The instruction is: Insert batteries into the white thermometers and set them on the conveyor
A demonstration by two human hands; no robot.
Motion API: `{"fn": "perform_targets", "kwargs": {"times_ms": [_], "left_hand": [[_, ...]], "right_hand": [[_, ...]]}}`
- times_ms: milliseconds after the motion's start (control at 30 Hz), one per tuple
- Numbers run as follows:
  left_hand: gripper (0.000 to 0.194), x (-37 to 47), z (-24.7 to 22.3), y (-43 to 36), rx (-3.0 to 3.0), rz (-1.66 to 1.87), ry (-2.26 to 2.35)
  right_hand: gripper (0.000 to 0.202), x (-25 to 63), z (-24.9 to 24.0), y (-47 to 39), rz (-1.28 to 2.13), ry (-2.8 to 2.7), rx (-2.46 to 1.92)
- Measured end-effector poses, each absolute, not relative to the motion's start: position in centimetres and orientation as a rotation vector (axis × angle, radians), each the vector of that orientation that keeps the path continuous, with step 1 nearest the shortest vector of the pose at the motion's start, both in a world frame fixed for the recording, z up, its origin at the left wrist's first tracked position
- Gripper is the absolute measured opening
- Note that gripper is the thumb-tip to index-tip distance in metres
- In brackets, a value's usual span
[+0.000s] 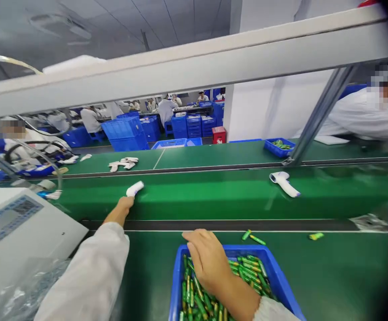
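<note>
White handheld device [135, 188] toward far edge of green belt [207, 198]; left hand [122, 209] closed round its near end, probably because handle suits grip. Second white device [285, 184] lies farther right. Right hand [209, 261] above blue bin [277, 278], fingers extended, palm hidden: cannot tell if holding anything. Bin's far rim near desk's [341, 276] far edge; walls presumably keep green batteries [250, 269] gathered within reach.

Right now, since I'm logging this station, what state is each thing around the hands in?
Left hand: apparently closed on the left white device
Left white device: near end hidden
Right hand: over the blue tray, grip hidden
Blue tray: open, well filled
Green batteries: jumbled inside the tray
Right white device: lying unheld on the green belt
Loose batteries: lying beyond the tray
</note>
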State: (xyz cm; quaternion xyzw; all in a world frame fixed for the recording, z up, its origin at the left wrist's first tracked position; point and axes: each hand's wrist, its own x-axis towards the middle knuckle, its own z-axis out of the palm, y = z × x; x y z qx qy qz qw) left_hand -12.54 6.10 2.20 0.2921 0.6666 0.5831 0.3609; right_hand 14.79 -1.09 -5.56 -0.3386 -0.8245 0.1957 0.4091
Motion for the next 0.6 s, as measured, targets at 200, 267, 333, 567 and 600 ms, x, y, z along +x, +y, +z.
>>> {"fn": "perform_targets", "kwargs": {"times_ms": [200,267,333,567,600], "left_hand": [[0.017,-1.6,3.8,4.3,0.558,1.624,0.929],[0.011,3.0,4.3,2.2,0.441,1.615,0.701],[0.022,6.4,4.2,0.3,0.467,1.554,0.724],[0.038,7.6,2.1,-0.9,0.655,1.431,0.972],[0.037,7.3,1.9,-0.7,0.664,1.423,0.997]], "right_hand": [[0.034,17.9,-2.1,-0.2,0.780,-1.718,-0.990],[0.032,19.5,-1.4,-1.0,0.801,-1.852,-1.101],[0.028,20.8,-1.3,-2.3,0.759,-2.061,-1.210],[0.007,20.4,-4.0,-5.4,0.378,-2.692,-1.301],[0.007,20.1,-4.2,-5.3,0.328,-2.724,-1.308]]}}
